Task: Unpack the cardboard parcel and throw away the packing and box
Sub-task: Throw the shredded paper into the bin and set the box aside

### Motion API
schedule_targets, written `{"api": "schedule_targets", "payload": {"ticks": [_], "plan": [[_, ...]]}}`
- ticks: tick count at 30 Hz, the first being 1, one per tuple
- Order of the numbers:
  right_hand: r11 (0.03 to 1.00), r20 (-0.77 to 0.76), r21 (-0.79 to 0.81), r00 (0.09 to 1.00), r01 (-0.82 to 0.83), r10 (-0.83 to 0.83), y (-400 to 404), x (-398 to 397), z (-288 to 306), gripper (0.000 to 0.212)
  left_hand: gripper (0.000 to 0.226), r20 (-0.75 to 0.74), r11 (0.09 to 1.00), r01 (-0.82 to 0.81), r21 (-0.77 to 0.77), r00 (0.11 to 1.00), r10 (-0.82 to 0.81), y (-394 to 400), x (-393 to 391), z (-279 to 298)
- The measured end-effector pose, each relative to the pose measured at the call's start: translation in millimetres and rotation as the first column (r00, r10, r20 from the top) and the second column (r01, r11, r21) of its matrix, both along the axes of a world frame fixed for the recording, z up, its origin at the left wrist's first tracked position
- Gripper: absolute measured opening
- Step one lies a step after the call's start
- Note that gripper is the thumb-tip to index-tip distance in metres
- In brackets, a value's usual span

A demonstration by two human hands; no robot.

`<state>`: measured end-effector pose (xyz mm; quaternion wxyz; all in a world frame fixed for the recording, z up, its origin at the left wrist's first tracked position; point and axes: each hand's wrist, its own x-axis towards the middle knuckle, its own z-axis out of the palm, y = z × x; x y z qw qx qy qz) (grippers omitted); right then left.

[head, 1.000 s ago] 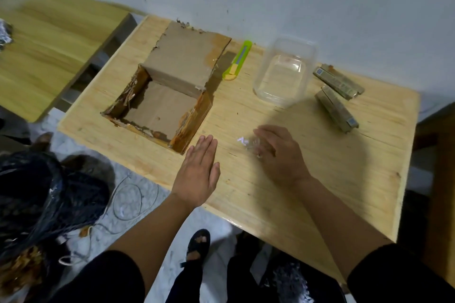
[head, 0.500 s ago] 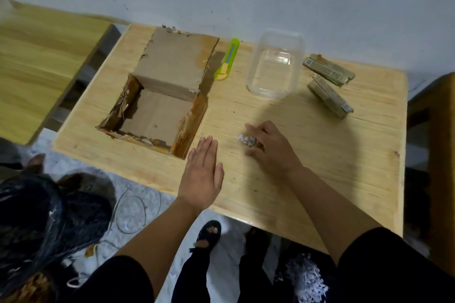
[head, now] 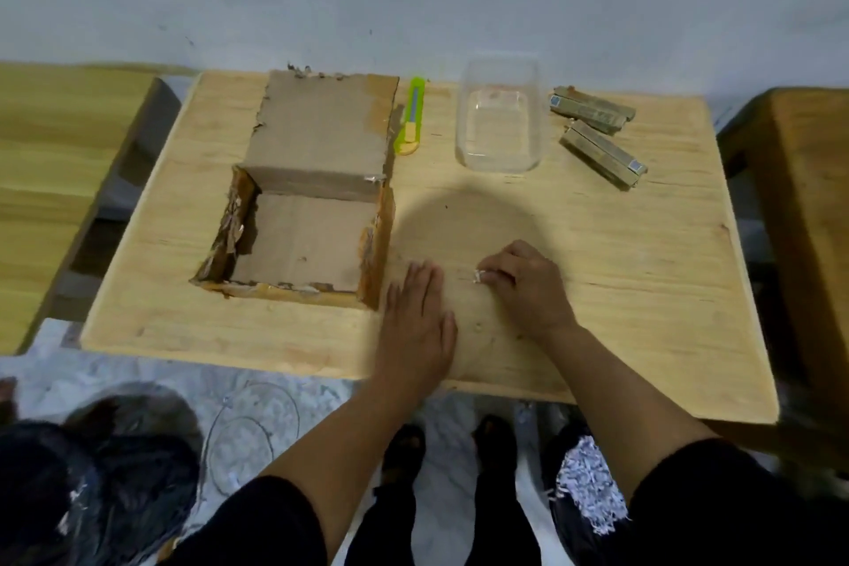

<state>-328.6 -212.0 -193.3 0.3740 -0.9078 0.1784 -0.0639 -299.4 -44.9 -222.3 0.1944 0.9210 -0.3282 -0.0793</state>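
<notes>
An opened cardboard box (head: 303, 239) with torn edges lies empty on the wooden table (head: 643, 253), its flap (head: 321, 129) folded back toward the wall. My left hand (head: 420, 326) rests flat on the table just right of the box's front corner, fingers together and holding nothing. My right hand (head: 528, 285) is curled over a small crumpled scrap of clear packing (head: 478, 277), pinching it against the table top. The two hands are a short gap apart.
A green utility knife (head: 411, 117), a clear plastic container (head: 500, 124) and two flat brown packets (head: 597, 129) lie along the back of the table. A black rubbish bag (head: 105, 483) sits on the floor at lower left. A second bag of shredded paper (head: 590, 483) is at lower right.
My right hand has drawn the packing scrap toward my left hand and curled tighter on it. My view has swung to face the table squarely. My left hand stays flat.
</notes>
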Motion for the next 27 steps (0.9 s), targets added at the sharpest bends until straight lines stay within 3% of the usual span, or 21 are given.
{"api": "schedule_targets", "payload": {"ticks": [7,15,22,27], "plan": [[0.919,-0.050,0.038,0.920,0.391,-0.389,19.8,-49.7,14.2,0.009,0.052,0.017,0.960,0.281,0.002,0.960,-0.281,-6.6,-7.8,2.2],[0.637,-0.026,0.227,0.659,0.736,-0.752,20.0,-144.0,16.6,0.007,0.050,-0.002,0.828,0.561,-0.030,0.828,-0.561,-54.8,-63.6,9.6],[0.458,-0.168,0.126,0.474,0.880,-0.864,11.2,-244.4,-4.7,0.012,0.049,0.080,0.798,0.596,0.092,0.794,-0.602,-80.1,-102.4,-0.9],[0.508,-0.288,0.006,0.488,0.861,-0.824,10.9,-296.9,-22.4,0.026,0.052,0.104,0.804,0.579,0.135,0.798,-0.593,-80.3,-107.0,-1.7]]}}
